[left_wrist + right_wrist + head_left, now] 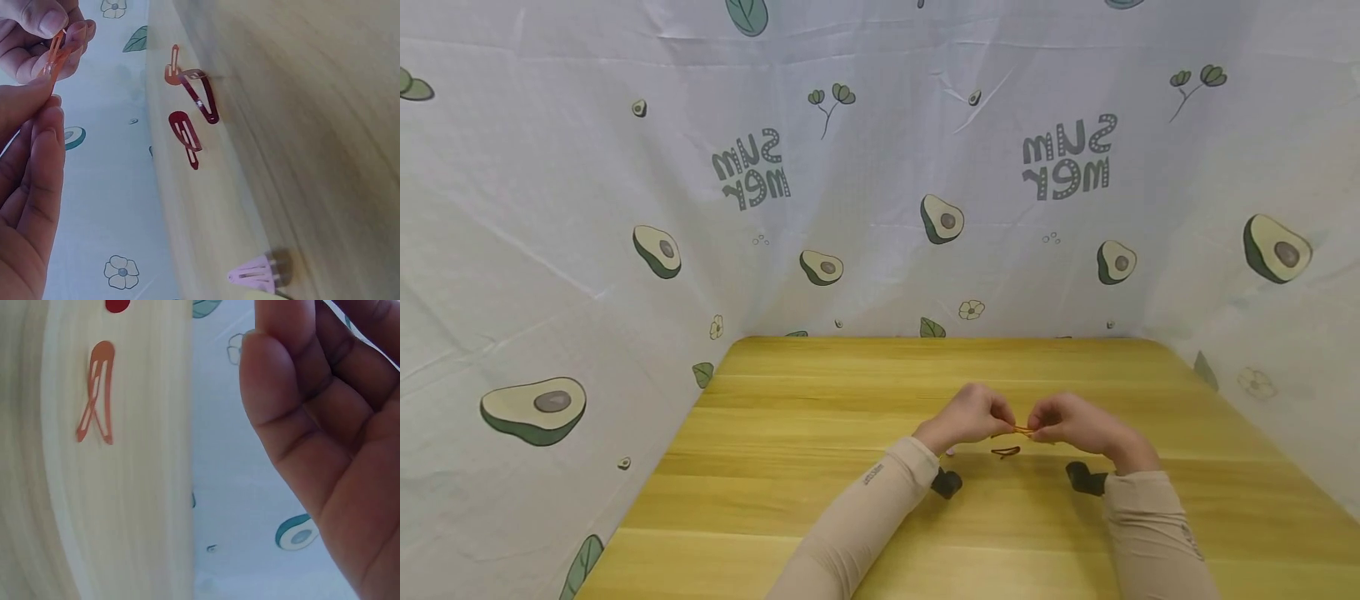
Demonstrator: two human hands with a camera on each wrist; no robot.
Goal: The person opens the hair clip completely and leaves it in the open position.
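Observation:
Both hands meet over the table around an orange snap hair clip point(57, 55). My left hand point(972, 414) pinches one end of it between thumb and fingers. At its other end, my right hand point(1078, 425) pinches it with the thumb and fingertips. Below them, two dark red snap clips point(185, 134) lie on the wood, one overlapping a second orange clip point(171, 75). In the right wrist view an orange clip point(102, 356) rests on the table with its two legs crossed, while the held clip is out of sight behind the fingers point(272, 381).
A pink, cone-shaped clip point(253, 275) lies on the wooden table point(820, 392), nearer the left forearm. Dark wrist cameras point(947, 483) hang under both wrists. A white cloth point(880, 167) printed with avocados surrounds the table's back and sides.

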